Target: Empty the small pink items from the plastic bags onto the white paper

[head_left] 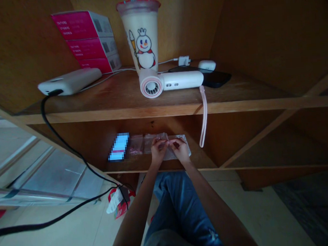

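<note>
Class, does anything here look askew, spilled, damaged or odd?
Mildly untidy: a pale pink strap loop hangs from the white handheld fan past the upper wooden shelf, and a thick black cable droops from a white rounded plastic block. Nothing looks spilled; the clear plastic bags by the left hand are too small to judge for damage.

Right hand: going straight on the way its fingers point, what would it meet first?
Most likely the left hand, whose fingertips face those of the right hand; whether anything thin lies between is too small to tell.
</note>
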Motion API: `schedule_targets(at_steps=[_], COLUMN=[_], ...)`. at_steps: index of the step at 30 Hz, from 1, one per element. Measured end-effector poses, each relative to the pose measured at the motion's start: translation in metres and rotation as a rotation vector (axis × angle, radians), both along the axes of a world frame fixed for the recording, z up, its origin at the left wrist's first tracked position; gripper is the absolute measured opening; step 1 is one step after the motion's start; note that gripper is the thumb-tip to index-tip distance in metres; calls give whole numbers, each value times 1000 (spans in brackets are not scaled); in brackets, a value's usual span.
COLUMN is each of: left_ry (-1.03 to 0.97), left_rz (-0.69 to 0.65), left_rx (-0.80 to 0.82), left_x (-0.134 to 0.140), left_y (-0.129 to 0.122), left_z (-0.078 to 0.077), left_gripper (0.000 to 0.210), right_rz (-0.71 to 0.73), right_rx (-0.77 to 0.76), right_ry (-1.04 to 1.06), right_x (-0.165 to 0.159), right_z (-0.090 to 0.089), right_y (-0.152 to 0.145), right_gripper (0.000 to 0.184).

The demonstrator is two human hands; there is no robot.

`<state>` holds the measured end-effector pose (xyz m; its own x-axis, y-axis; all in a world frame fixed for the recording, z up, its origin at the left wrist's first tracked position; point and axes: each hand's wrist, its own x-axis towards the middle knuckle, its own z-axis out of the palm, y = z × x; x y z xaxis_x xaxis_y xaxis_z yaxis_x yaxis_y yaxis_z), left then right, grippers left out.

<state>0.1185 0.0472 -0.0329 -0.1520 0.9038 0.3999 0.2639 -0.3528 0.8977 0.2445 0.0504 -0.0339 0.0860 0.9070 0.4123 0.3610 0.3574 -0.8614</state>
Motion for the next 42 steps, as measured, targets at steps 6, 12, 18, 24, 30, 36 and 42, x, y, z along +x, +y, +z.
schedule_targets(at_steps=[6, 12, 18, 24, 30, 36, 42], left_ry=[37, 82, 108, 224, 437, 325, 56], left_rz=[-15, -10, -21, -25, 43, 72, 64], left_rx=[48, 88, 102, 105, 102, 88, 46], left_x=[0, 2, 1, 5, 7, 4, -1], left_y=[1, 1, 0, -3, -11, -11, -5], left_z=[0, 2, 3, 5, 7, 7, 5], left_gripper=[15, 12, 12, 11, 6, 7, 5], right_rz=[-4, -12, -5, 0, -238, -319, -259], right_rx=[53, 99, 72, 60, 53, 17, 115], right_ry=[-116, -154, -143, -164, -350, -370, -207], right_x=[0, 0, 0, 0, 2, 3, 1], right_z=[-1, 3, 2, 6, 7, 7, 4], right_y=[0, -1, -1, -4, -7, -8, -7], right_gripper=[15, 15, 16, 21, 19, 19, 15])
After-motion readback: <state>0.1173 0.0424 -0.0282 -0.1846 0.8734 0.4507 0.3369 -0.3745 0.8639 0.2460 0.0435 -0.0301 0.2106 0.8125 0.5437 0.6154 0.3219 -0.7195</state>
